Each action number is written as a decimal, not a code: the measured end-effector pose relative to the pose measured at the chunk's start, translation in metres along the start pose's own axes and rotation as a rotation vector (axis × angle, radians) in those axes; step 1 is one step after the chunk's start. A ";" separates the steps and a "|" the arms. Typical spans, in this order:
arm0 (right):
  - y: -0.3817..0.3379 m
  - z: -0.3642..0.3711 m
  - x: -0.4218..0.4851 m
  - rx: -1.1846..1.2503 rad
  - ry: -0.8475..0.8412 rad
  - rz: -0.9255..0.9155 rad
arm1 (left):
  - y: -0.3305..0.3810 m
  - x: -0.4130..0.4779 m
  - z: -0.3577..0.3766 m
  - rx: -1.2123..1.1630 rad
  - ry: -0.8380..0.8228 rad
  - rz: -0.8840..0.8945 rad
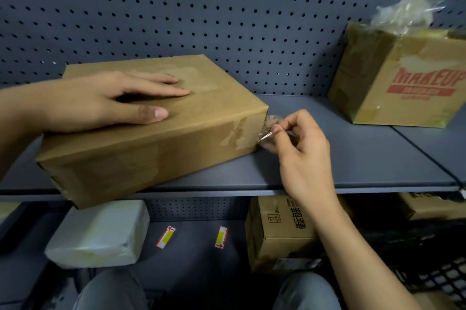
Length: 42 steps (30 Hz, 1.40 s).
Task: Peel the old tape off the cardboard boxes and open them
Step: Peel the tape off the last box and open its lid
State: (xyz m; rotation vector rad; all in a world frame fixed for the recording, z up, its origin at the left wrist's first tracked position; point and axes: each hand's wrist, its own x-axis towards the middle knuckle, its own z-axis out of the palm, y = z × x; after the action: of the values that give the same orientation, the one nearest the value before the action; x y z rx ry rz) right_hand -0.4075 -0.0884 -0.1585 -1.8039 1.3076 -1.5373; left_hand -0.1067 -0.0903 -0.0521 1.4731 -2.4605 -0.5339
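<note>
A flat brown cardboard box (141,143) lies shut on the grey shelf (340,153), with its near left corner hanging over the shelf's front edge. My left hand (100,102) rests flat on its top, fingers straight. At the box's right end, my right hand (300,148) pinches a crumpled strip of clear tape (267,126) that still clings to the box's corner. Pale torn patches mark the box's front face close to that corner.
A second cardboard box (393,82) printed MAKEUP stands at the back right, with a wad of clear tape (408,10) on top. A pegboard wall backs the shelf. Below sit a white wrapped parcel (98,234), more cardboard boxes (280,231) and a black mesh basket (428,272).
</note>
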 end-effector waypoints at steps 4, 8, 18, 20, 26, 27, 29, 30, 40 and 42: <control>-0.001 -0.002 0.002 0.176 -0.024 0.071 | 0.000 -0.003 -0.004 0.045 -0.031 0.018; -0.005 -0.004 0.000 0.095 -0.075 -0.017 | 0.008 -0.009 -0.014 0.115 -0.086 -0.108; -0.028 0.008 -0.025 0.042 -0.246 -0.195 | 0.086 0.000 0.025 0.265 0.104 -0.286; -0.032 0.012 -0.030 0.066 -0.287 -0.198 | 0.090 0.008 0.039 0.300 0.145 -0.353; -0.032 0.014 -0.030 0.185 -0.294 -0.129 | 0.083 0.014 0.047 0.422 0.132 -0.434; -0.032 0.014 -0.028 0.202 -0.277 -0.120 | 0.081 0.013 0.046 0.419 0.124 -0.430; -0.033 0.013 -0.025 0.218 -0.277 -0.117 | 0.077 0.012 0.044 0.411 0.118 -0.419; -0.034 0.012 -0.023 0.219 -0.291 -0.118 | 0.075 0.012 0.043 0.410 0.121 -0.407; -0.033 0.014 -0.014 0.373 -0.353 0.056 | 0.070 0.008 0.043 0.393 0.141 -0.351; -0.035 0.017 -0.013 0.367 -0.356 0.054 | 0.070 0.006 0.042 0.394 0.138 -0.347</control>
State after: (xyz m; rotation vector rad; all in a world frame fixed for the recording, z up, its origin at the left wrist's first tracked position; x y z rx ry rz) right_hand -0.3782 -0.0655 -0.1422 -1.6892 0.8383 -1.2552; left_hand -0.1813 -0.0579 -0.0613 2.0307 -2.3005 0.0090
